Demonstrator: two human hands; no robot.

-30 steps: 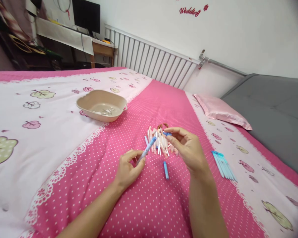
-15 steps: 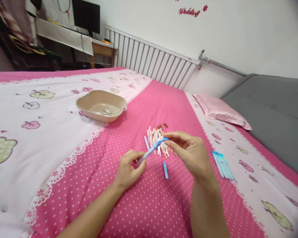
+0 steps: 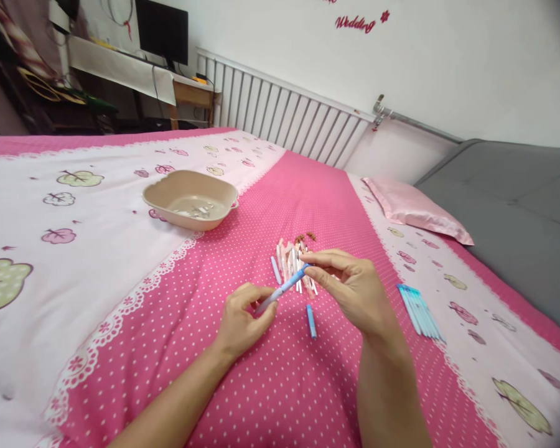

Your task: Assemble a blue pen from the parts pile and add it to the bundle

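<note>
My left hand (image 3: 245, 311) pinches the lower end of a pale blue pen (image 3: 287, 287), held slanting above the bed. At its darker blue upper end, my right hand (image 3: 348, 283) grips with thumb and fingertips. Whether that end is a separate piece is hidden by the fingers. Just below lies a blue pen cap (image 3: 311, 321) on the pink sheet. Behind the hands, a loose pile of pink and white pen parts (image 3: 289, 264) is partly covered by my right hand. A lilac tube (image 3: 275, 270) lies at its left edge.
A beige basin (image 3: 191, 199) holding small white pieces stands back left. To the right lies a row of light blue pens (image 3: 420, 311). Small brown bits (image 3: 311, 236) sit behind the pile. Farther back are a pink pillow (image 3: 415, 208) and a white bed rail (image 3: 289, 102).
The pen's blue upper end was bent at an angle and now lines up with the barrel. My right hand has come slightly left and down; my left hand has barely moved.
</note>
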